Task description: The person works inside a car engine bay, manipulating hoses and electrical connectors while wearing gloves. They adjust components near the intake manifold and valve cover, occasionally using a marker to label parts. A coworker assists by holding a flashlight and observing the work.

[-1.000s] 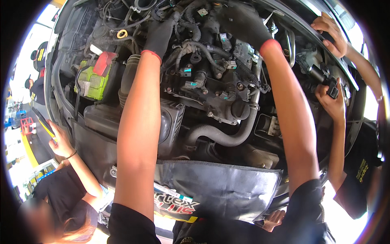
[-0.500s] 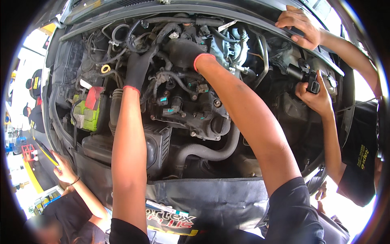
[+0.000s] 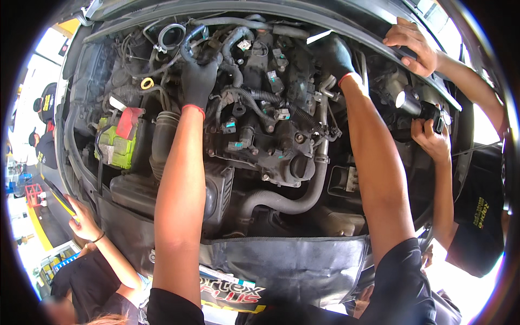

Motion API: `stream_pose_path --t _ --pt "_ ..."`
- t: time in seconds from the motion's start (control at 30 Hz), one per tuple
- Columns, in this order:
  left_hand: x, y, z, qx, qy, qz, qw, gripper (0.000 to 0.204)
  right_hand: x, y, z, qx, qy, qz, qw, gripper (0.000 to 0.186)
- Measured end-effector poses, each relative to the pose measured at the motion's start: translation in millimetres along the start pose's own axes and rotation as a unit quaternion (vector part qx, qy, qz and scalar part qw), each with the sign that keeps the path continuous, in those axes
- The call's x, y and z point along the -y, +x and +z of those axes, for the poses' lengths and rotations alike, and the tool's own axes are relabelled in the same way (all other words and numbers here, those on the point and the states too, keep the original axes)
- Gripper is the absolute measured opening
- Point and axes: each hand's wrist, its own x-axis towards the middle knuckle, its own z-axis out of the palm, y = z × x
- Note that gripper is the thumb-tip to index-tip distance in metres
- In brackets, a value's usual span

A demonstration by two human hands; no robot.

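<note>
Here, the left hand [image 3: 197,81], in a black glove, sits deep in the car's engine [image 3: 265,135] with its fingers closed around a black hose [image 3: 189,46] near the back. The right hand [image 3: 337,57], also in a black glove, reaches far back on the other side, beside a thin metal pipe [image 3: 324,116]; I cannot tell if it holds anything, because its fingers are hidden in the dark. Between the two arms lie many wires and plugs. To the left of the left arm stands a green box with a red cap [image 3: 120,142]. A black cloth cover [image 3: 281,260] hangs over the front edge of the car. On the right, another person holds a lit flashlight [image 3: 414,104] in one hand and rests the other hand [image 3: 409,43] on the car's upper edge. If the left hand pulls the hose too hard, I think it could tear or tug a wire loose, since they sit so close together.
</note>
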Motion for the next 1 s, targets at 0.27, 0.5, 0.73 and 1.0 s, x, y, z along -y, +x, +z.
stream_pose_path --t 0.27,0.5,0.73,1.0 --pt "-26 -12 -5 0.048 0.047 -0.087 0.994 0.060 -2 -17 10 -0.156 -0.043 -0.029 0.986 0.021" --pt "-16 1 7 0.100 0.206 -0.100 0.968 0.078 -45 13 2 -0.056 -0.141 -0.063 0.986 0.034" --pt "-6 1 -13 -0.023 0.237 0.001 0.971 0.075 -39 30 12 0.027 -0.201 -0.130 0.971 0.035" --pt "-52 -2 -14 -0.018 0.261 -0.036 0.965 0.063 -40 37 1 0.059 -0.271 -0.128 0.952 0.037"
